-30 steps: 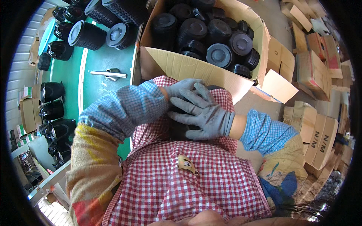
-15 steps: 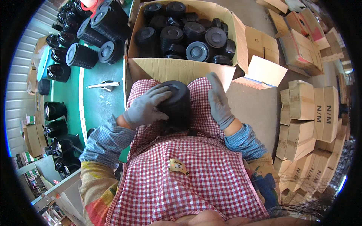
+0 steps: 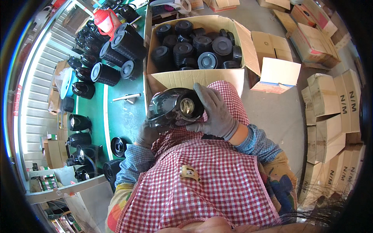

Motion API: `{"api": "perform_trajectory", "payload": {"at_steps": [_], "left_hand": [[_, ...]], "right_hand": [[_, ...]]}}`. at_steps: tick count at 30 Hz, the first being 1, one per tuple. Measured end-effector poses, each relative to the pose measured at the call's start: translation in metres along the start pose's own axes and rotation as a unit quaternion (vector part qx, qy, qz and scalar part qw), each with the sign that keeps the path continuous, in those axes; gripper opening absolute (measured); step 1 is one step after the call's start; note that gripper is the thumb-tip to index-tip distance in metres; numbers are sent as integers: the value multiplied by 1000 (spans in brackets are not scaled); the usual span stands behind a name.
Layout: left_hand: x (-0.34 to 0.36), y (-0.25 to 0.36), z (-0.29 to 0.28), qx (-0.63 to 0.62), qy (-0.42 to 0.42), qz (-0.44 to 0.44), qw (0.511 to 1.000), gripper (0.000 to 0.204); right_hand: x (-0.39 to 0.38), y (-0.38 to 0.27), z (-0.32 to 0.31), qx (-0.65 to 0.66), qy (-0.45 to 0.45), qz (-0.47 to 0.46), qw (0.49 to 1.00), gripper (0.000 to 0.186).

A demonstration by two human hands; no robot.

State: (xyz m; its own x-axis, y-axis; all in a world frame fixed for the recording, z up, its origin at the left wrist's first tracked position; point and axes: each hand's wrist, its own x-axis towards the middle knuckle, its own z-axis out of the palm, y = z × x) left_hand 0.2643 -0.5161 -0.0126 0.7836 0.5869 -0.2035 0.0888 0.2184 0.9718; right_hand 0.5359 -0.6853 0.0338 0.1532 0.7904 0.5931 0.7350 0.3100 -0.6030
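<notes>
A glossy black jug-like body [image 3: 165, 106] lies tilted on its side above my lap, its open end facing right. Inside the opening, a shiny metallic or glass ring shows. My left hand [image 3: 147, 134], in a grey glove, holds the body from its lower left side, and its fingers are largely hidden behind it. My right hand [image 3: 217, 116], gloved too, grips the rim at the right end, with fingers over the top and the thumb below.
An open cardboard box [image 3: 194, 80] of ribbed black round parts stands just ahead. The green workbench [image 3: 99, 128] at left carries similar black bodies, stacked black parts [image 3: 128, 42], a metal-handled tool [image 3: 127, 97] and a red container [image 3: 105, 21]. Cartons [image 3: 330, 132] are piled at right.
The black body has turned from upright onto its side, opening toward the right. My right hand came down from raised onto its rim; my left slid from its top to its lower left.
</notes>
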Motion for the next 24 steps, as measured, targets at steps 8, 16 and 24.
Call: {"api": "perform_trajectory", "payload": {"at_steps": [8,16,24], "left_hand": [[3,-26,-30,153,47,87,983,55],[37,95,16,441,-79,294,844,72],[77,47,39,318,-258,252,877,51]], "right_hand": [[-8,-13,-9,-11,-26,-12,1000,128],[16,43,-39,59,-29,7,998,86],[24,87,34,129,-302,22,944,97]]}}
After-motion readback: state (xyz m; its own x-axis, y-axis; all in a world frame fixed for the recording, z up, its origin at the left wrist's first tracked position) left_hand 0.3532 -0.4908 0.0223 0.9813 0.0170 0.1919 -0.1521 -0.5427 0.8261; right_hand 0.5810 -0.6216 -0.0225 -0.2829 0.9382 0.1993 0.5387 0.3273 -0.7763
